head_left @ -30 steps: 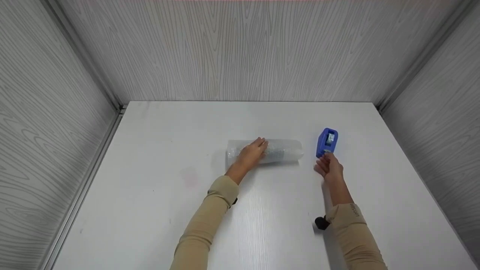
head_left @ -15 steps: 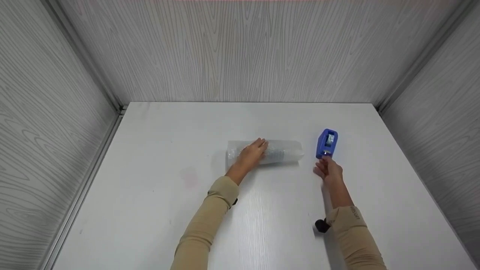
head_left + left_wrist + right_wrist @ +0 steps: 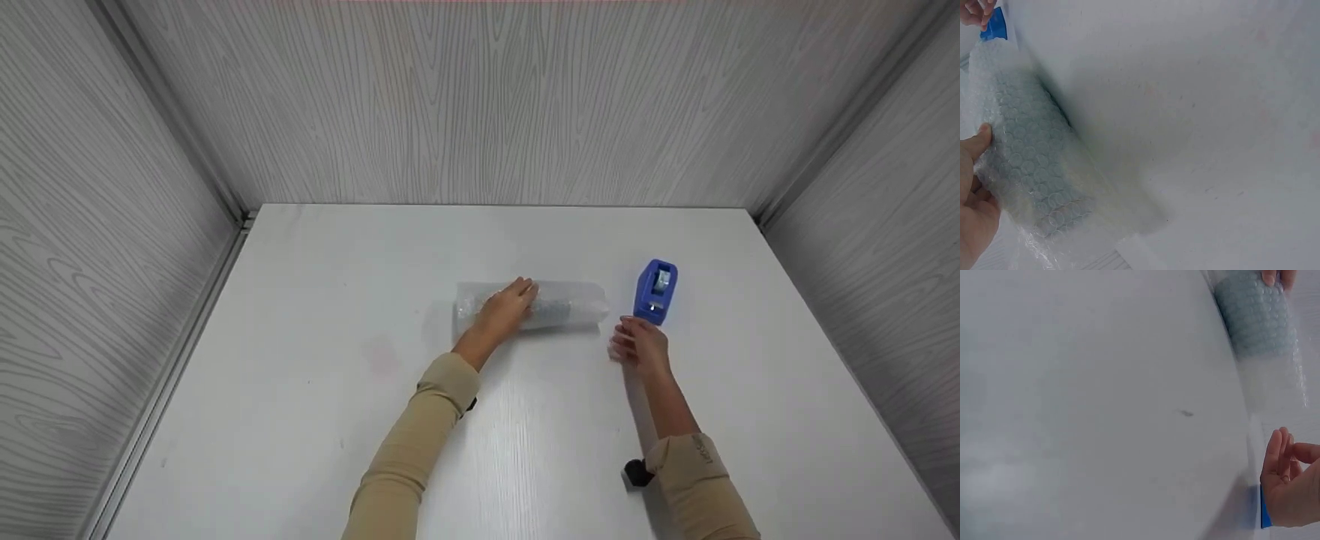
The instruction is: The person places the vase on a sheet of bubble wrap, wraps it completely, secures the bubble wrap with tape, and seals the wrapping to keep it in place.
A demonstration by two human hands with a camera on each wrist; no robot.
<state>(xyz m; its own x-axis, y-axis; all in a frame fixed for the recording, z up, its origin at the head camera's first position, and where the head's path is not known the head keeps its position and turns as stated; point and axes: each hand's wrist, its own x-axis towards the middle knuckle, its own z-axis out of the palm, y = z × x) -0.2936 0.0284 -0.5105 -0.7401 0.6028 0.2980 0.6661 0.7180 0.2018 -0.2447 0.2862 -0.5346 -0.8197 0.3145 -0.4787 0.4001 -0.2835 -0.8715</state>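
A roll of clear bubble wrap (image 3: 562,304) lies across the middle of the table, with something bluish showing through its layers (image 3: 1033,146). My left hand (image 3: 504,311) holds it from above, thumb on one side and fingers round the other. To the right stands a blue tape dispenser (image 3: 656,291) with a roll of clear tape in it. Just below and left of the dispenser is my right hand (image 3: 641,343), its thumb and index fingertip pinched together, the other fingers loosely spread. The clear tape in that pinch barely shows.
The white tabletop (image 3: 337,315) ends at a wood-grain back panel (image 3: 480,105). Similar panels (image 3: 82,262) rise at the left and right sides. A black wrist camera (image 3: 637,474) sits under the right sleeve, close to the table.
My right hand has drawn away from the dispenser's cutting edge, down and to the left, thumb and index finger still pinched. My left hand and the bubble wrap roll stay in place.
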